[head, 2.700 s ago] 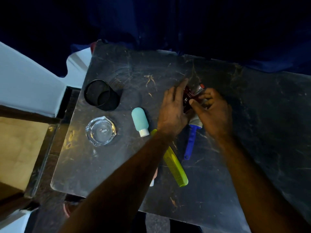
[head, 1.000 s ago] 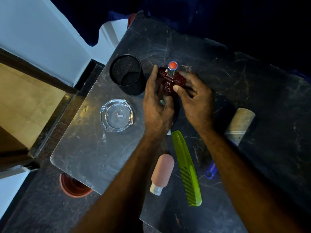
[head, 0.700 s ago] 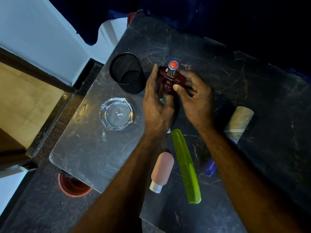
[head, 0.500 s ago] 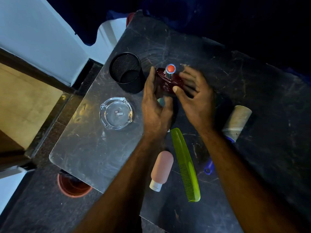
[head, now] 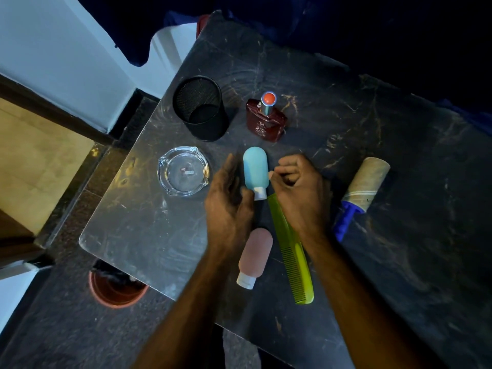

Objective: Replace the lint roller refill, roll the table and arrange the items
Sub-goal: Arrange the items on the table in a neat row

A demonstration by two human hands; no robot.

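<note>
Now we have let go of the dark red glass perfume bottle with its orange-topped cap [head: 266, 117]; half a second ago both hands were still closed round it, and it stands upright on its own toward 12 o'clock on the dark marbled desk [head: 346, 107], just beside the black mesh cup [head: 199, 109].

Our hands have dropped back toward 6 o'clock and now flank the pale blue squeeze bottle with a white cap [head: 255, 171], which lies flat. The left hand [head: 229, 203] is open, its thumb at the white cap and its fingers along the bottle's 9 o'clock side. The right hand [head: 299, 193] is loosely curled, fingertips near the bottle's 3 o'clock side. Neither hand has a closed grasp on anything.

The lint roller with a tan roll and blue handle [head: 359, 193] lies untouched at 3 o'clock, well apart from the hands. The clear glass ashtray [head: 183, 170] sits at 9 o'clock; the pink squeeze bottle [head: 254, 258] and yellow-green plastic comb [head: 291, 251] lie side by side toward 6 o'clock.

We judge the arranging to be under way: perfume placed, blue bottle likely next.
</note>
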